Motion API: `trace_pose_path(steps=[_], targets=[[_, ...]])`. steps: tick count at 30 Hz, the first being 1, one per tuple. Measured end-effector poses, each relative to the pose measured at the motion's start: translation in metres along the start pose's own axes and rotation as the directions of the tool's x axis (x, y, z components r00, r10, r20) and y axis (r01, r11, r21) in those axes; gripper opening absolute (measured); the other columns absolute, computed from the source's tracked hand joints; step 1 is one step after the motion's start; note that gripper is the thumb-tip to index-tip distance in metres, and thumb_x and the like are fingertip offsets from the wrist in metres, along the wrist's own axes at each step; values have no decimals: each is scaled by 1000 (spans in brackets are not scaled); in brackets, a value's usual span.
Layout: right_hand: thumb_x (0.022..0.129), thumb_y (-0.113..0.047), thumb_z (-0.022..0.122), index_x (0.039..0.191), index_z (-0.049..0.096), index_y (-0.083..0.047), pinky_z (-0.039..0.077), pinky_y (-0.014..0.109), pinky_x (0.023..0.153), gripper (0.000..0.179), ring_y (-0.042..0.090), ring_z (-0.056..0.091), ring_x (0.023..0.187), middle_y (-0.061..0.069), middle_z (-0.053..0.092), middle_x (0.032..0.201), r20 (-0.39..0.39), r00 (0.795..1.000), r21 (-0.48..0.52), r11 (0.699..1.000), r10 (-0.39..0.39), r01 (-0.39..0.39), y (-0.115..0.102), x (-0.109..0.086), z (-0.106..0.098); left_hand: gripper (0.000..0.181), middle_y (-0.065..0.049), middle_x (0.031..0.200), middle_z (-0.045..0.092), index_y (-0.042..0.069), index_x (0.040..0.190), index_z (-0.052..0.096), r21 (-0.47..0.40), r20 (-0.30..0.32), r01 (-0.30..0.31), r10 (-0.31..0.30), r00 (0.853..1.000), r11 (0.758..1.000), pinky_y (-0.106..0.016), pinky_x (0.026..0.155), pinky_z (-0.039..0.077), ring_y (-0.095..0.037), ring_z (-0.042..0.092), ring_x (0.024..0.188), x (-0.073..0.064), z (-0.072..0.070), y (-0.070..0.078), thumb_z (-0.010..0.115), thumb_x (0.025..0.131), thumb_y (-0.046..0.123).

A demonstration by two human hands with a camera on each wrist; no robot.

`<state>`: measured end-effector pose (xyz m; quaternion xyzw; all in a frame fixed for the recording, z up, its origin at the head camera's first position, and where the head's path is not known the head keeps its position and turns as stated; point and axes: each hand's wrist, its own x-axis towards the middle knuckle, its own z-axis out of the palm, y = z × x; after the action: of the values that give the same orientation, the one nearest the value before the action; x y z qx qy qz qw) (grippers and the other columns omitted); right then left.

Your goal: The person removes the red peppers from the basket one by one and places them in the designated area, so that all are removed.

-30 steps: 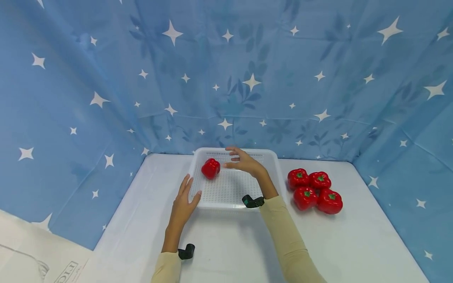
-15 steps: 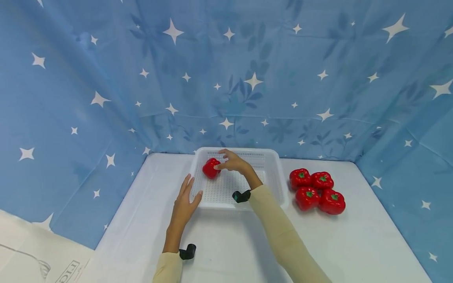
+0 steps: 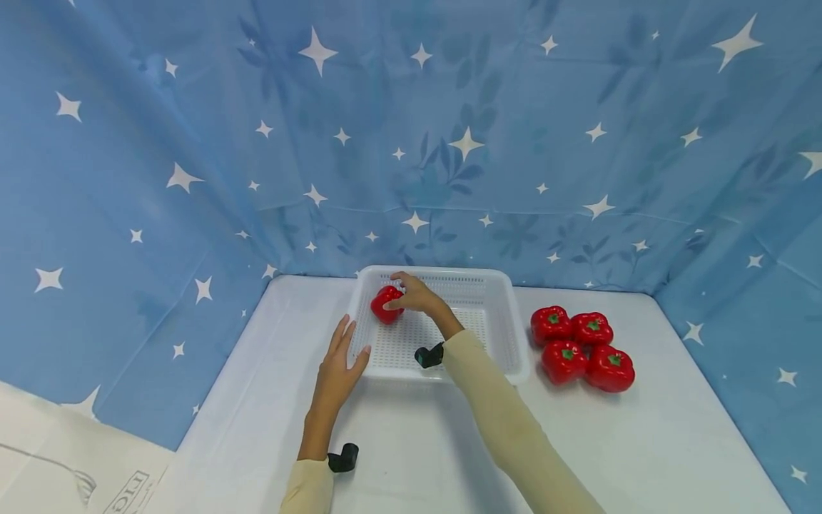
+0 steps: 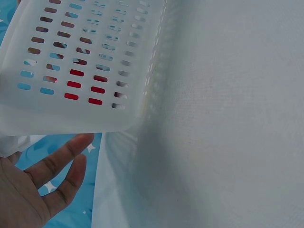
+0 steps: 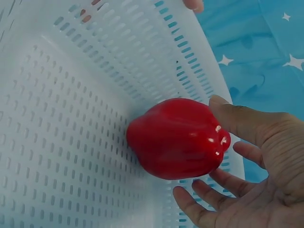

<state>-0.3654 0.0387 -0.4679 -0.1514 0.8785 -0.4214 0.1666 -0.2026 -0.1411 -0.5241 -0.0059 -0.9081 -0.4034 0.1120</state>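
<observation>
A red bell pepper (image 3: 387, 305) lies in the left part of a white perforated plastic basket (image 3: 449, 373). My right hand (image 3: 414, 295) reaches over the basket and holds this pepper (image 5: 178, 137) between the thumb on one side and bent fingers on the other, as the right wrist view shows. My left hand (image 3: 334, 371) is at the basket's left front side with spread fingers. In the left wrist view its fingertips (image 4: 81, 142) come up to the basket wall; whether they press on it I cannot tell. Red shows through the holes of the basket wall (image 4: 71, 114).
Several red bell peppers (image 3: 587, 350) with green stems stand grouped on the white table (image 3: 398, 442), right of the basket. A blue star-patterned curtain (image 3: 449, 107) encloses the table behind and at the sides. Pale printed material (image 3: 70, 457) lies at the lower left.
My right hand has moved left across the basket to the pepper, and its thumb and fingers have come round it. The left hand has stayed beside the basket.
</observation>
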Motion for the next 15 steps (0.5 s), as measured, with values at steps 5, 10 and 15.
trace_pose_path(steps=[5,10,15], targets=[[79,-15,79,145,42,-8,49,50,104,76,35,47,133,17,48,144,-8,1000,-17,1000,-2,2,-1,0,0,65,11,164,18,22,153,33,-3,-1,3,-3,1000,1000,-50,108,40,-29,34,145,0,1,-1,57,96,42],[79,-16,80,144,43,-9,49,49,105,75,34,47,133,16,49,144,2,1000,-28,1000,5,-5,0,5,2,65,12,163,18,24,153,33,-10,-3,7,-7,1000,1000,-51,107,40,-28,32,146,0,0,0,57,96,43],[79,-18,80,142,44,-6,51,44,102,74,33,51,129,16,52,139,20,999,-74,997,37,-35,-2,6,7,65,10,163,19,23,153,34,-17,-12,9,-9,1000,1000,-52,105,42,-30,33,146,-1,0,-1,58,95,42]])
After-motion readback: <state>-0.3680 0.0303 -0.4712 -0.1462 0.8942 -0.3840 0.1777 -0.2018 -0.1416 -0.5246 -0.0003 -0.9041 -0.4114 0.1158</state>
